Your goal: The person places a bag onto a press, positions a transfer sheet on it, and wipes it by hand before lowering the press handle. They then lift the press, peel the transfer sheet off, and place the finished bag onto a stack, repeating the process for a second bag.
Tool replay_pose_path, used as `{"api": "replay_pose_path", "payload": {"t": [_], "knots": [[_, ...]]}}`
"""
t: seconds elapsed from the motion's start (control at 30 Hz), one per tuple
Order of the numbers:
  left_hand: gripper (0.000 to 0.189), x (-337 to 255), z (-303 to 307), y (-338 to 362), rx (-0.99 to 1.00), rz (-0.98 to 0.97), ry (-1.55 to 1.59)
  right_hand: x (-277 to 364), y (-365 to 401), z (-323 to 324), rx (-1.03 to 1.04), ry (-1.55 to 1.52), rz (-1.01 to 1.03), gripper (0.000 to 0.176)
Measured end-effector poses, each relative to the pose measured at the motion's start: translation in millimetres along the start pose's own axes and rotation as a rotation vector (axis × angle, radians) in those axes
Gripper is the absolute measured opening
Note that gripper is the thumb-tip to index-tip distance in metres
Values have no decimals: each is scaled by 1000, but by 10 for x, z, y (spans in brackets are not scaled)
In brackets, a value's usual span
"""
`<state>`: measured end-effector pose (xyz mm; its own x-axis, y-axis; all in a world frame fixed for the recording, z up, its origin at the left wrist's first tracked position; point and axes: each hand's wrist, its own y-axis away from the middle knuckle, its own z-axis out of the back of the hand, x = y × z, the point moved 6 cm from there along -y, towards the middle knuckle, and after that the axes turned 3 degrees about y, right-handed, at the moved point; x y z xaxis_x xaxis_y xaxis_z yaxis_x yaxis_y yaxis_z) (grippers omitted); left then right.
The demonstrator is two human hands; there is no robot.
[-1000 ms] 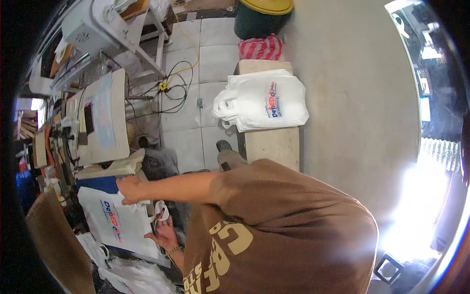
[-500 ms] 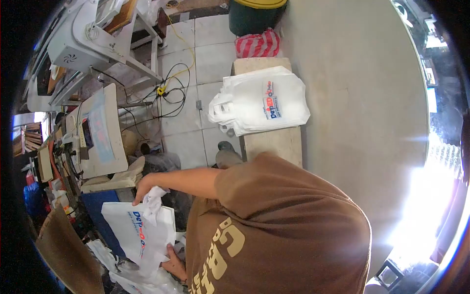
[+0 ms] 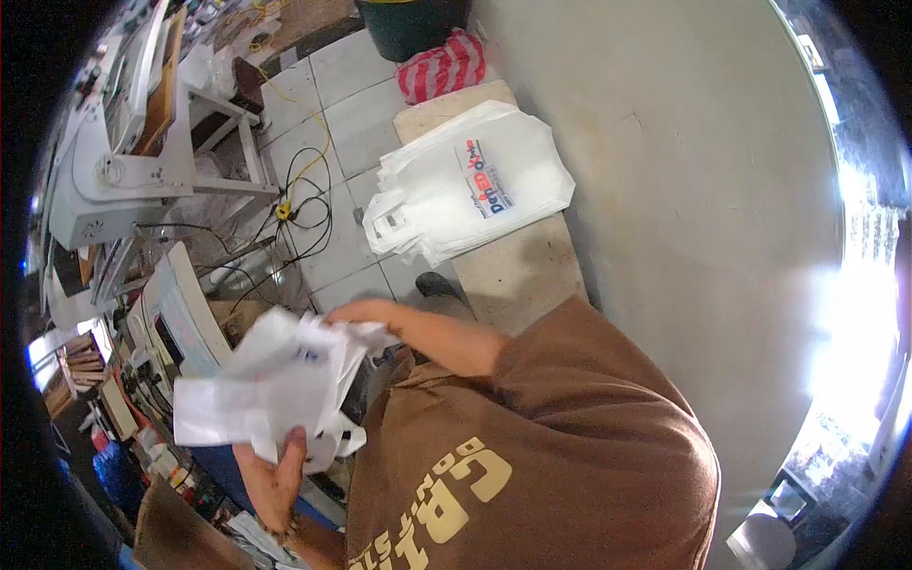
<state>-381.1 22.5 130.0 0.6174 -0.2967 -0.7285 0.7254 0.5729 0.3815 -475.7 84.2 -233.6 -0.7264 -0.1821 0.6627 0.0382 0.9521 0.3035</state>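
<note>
A crumpled white bag or bundle of bags (image 3: 252, 404), partly blurred, hangs between my two hands. My left hand (image 3: 275, 480) grips its lower edge, thumb on top. At the upper edge, the fingers of my right hand (image 3: 366, 312) are closed on the white material and partly hidden by it. Faint print shows on the bundle. To the upper right, a stack of white bags (image 3: 427, 180) with red and blue print lies flat on a pale bench (image 3: 522, 275), handles toward the left.
A white machine frame (image 3: 142, 185) stands at the upper left, with black and yellow cables (image 3: 309, 209) on the tiled floor. Below it is a pale board (image 3: 195, 318). A red-striped bag (image 3: 442, 68) and a dark green bin (image 3: 408, 28) are beyond the bench. Clutter fills the left side.
The printed bag at the lower left has been raised and is folded or turned between my hands. Both hands have shifted, and the view has tilted.
</note>
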Motion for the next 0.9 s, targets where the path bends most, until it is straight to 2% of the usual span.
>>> {"api": "replay_pose_path", "payload": {"t": [0.03, 0.1, 0.13, 0.2, 0.23, 0.3, 0.4, 0.5, 0.6, 0.67, 0.7, 0.77, 0.8, 0.83, 0.9], "knots": [[64, -147, -109, -154, 11, -4, -10, -116, 234, 369, -152, -61, 259, 44], [48, -493, -428, -438, 171, -170, -93, 84, 827, 758, -428, -508, -234, 52], [48, -597, -564, -540, 180, -175, -103, 103, 1042, 1064, -560, -551, -151, 52], [35, -865, -909, -683, 252, -404, -97, 220, 1602, 1596, -762, -518, 170, 52], [35, -889, -1040, -799, 259, -409, -107, 276, 1899, 1789, -851, -490, 308, 52], [33, -812, -1403, -1068, 409, -263, 50, 346, 2582, 2123, -1027, -416, 561, 52], [39, -728, -2034, -1536, 398, -68, 237, 275, 3264, 2347, -1200, -372, 760, 52], [44, -278, -2803, -2137, 447, -35, 413, 173, 3372, 2448, -1270, -439, 739, 53], [47, 345, -3528, -2774, 422, -40, 422, 15, 3239, 2563, -1296, -543, 663, 56], [50, 696, -3890, -3182, 381, -132, 123, -300, 3112, 2768, -1448, -551, 471, 49], [50, 799, -3991, -3304, 375, -129, 125, -395, 3006, 2834, -1443, -546, 467, 49], [57, 1040, -4180, -3460, 325, -12, -51, -684, 2899, 2990, -1551, -678, 291, 48], [63, 1001, -4184, -3404, 377, 36, -276, -813, 2864, 3112, -1550, -666, 276, 48], [63, 1055, -4189, -3331, 372, 53, -269, -924, 2856, 3211, -1603, -593, 248, 49], [67, 1074, -3957, -3120, 148, -259, -372, -1002, 2831, 3249, -1636, -514, 206, 49]]}}
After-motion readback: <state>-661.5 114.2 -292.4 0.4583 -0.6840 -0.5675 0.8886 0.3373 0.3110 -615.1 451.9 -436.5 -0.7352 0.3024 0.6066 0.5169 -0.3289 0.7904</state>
